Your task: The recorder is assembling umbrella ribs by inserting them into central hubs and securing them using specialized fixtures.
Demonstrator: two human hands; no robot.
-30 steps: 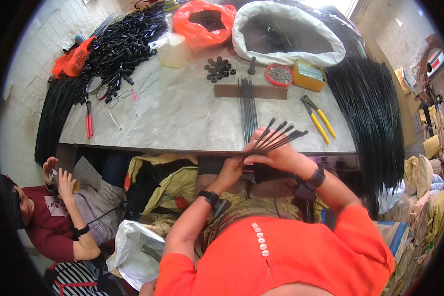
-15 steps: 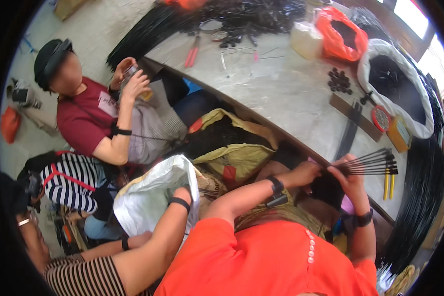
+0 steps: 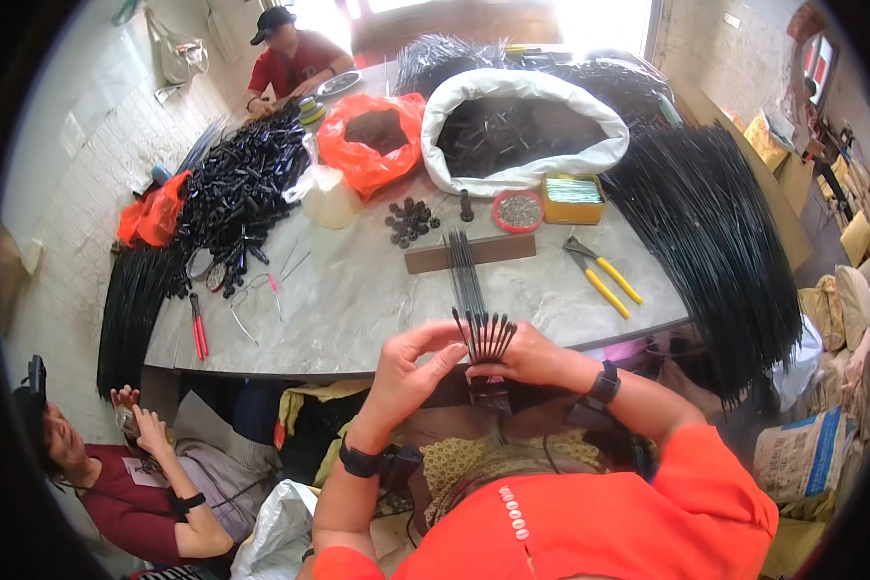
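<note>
A fan of thin black rods (image 3: 483, 338) is held upright at the near edge of the counter (image 3: 358, 300), just in front of the person's chest. The right hand (image 3: 532, 360) is closed around the lower ends of the rods, thumb toward the body. The left hand (image 3: 411, 372) is curled beside it, fingertips touching the fan's left side; a dark band is worn on each wrist.

Behind the fan, more black rods (image 3: 464, 266) lie across a brown wooden block (image 3: 470, 252) on the counter. Yellow-handled pliers (image 3: 604, 273) are placed to the right of the block. Farther back, a round red dish (image 3: 518, 210) and a yellow box (image 3: 572, 196) sit side by side, with a scatter of small black caps (image 3: 411, 218) to their left. A white sack (image 3: 522, 126) of black parts and an orange bag (image 3: 372, 135) stand at the rear. A heap of black pieces (image 3: 237, 188) covers the left end, with red-handled cutters (image 3: 198, 333) near the edge. Long black rod bundles (image 3: 715, 232) hang over the right side.

A seated person (image 3: 135, 464) is seen low at left, below the counter; another person (image 3: 290, 58) in a cap is seated at the far end.
</note>
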